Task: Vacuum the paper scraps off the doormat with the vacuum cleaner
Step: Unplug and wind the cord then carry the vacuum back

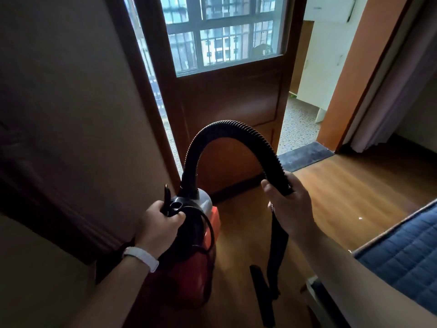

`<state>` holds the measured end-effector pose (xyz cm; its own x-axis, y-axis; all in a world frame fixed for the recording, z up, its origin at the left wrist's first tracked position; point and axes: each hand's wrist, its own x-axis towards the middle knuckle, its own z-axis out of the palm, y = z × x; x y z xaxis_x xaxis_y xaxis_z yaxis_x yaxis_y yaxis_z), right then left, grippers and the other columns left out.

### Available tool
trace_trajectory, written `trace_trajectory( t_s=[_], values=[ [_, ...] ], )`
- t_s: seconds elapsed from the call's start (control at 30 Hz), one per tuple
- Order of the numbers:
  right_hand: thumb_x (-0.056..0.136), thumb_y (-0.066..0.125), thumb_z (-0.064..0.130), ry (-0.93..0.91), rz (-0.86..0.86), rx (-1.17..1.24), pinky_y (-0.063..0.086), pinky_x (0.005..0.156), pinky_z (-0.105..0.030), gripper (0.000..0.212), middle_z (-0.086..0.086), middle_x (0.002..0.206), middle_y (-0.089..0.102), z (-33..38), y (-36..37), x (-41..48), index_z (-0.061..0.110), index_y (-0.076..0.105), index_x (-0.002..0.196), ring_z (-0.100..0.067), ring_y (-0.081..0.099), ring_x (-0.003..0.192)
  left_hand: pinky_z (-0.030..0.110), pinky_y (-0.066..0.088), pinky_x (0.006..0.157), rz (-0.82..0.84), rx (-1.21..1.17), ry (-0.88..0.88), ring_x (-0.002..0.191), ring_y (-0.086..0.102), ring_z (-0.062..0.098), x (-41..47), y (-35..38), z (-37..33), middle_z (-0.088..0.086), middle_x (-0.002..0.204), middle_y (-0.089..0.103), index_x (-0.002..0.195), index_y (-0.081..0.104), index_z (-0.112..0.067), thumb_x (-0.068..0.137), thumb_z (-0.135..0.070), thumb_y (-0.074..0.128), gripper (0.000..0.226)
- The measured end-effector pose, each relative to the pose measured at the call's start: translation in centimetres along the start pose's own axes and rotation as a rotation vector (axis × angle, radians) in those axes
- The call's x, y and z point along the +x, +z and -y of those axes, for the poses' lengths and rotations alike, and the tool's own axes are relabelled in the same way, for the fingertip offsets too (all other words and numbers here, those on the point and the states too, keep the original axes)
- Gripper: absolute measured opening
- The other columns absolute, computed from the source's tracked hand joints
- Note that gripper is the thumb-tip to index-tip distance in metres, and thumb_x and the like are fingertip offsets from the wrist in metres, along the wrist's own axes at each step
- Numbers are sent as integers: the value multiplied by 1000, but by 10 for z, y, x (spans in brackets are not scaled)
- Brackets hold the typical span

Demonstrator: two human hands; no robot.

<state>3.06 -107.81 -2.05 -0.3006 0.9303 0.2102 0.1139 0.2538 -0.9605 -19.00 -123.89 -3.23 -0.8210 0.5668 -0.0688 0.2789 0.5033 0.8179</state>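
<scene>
My left hand (159,224) grips the black handle on top of a small red and grey vacuum cleaner (201,235), held above the wooden floor. A black ribbed hose (227,129) arches up from its top and comes down into my right hand (290,204), which grips the hose's end. Below that hand a black wand hangs down to a flat nozzle (262,294) near the floor. A dark grey doormat (305,155) lies at the doorway threshold, ahead and to the right. I see no paper scraps on it from here.
A brown door with a glass pane (224,91) stands open straight ahead. A beige wall (71,114) closes the left side. A blue quilted mattress (406,252) juts in at the lower right. A small white speck (360,218) lies on the wooden floor.
</scene>
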Motion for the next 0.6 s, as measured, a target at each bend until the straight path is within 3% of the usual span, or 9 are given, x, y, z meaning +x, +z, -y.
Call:
trace_trajectory(
  t_s=[0.1, 0.27, 0.43, 0.5, 0.6],
  values=[
    [88, 73, 27, 1, -54, -35, 48, 52, -30, 17, -2, 61, 62, -9, 9, 30, 31, 60, 78, -17, 61, 52, 37, 56, 53, 38, -8, 22, 58, 67, 24, 32, 15, -9, 4, 64, 68, 74, 62, -15, 77, -18, 70, 9],
    [87, 74, 29, 23, -119, -100, 51, 55, -36, 17, 2, 60, 61, -32, 29, 82, 31, 60, 79, -19, 61, 53, 41, 58, 54, 126, -4, 11, 54, 67, 23, 110, 43, -18, 2, 62, 69, 71, 63, -18, 72, -27, 70, 10],
    [85, 71, 37, 27, -245, -157, 46, 49, -28, 19, -5, 59, 60, -41, 56, 142, 27, 56, 79, -20, 60, 49, 40, 56, 59, 232, 18, 87, 60, 66, 18, 194, 74, -32, 0, 64, 69, 75, 64, -21, 71, -32, 71, 14],
    [89, 73, 32, 21, -263, -175, 45, 46, -24, 20, -7, 63, 61, -39, 69, 166, 25, 56, 80, -22, 60, 50, 40, 56, 61, 259, 9, 98, 61, 66, 17, 230, 82, -42, 0, 64, 69, 77, 63, -22, 72, -30, 71, 12],
    [88, 72, 31, 1, -320, -205, 44, 49, -22, 16, -1, 65, 63, -36, 84, 203, 27, 58, 83, -20, 61, 53, 38, 55, 58, 303, 4, 139, 59, 66, 18, 286, 95, -62, 0, 63, 68, 75, 60, -23, 72, -30, 71, 13]
  ],
)
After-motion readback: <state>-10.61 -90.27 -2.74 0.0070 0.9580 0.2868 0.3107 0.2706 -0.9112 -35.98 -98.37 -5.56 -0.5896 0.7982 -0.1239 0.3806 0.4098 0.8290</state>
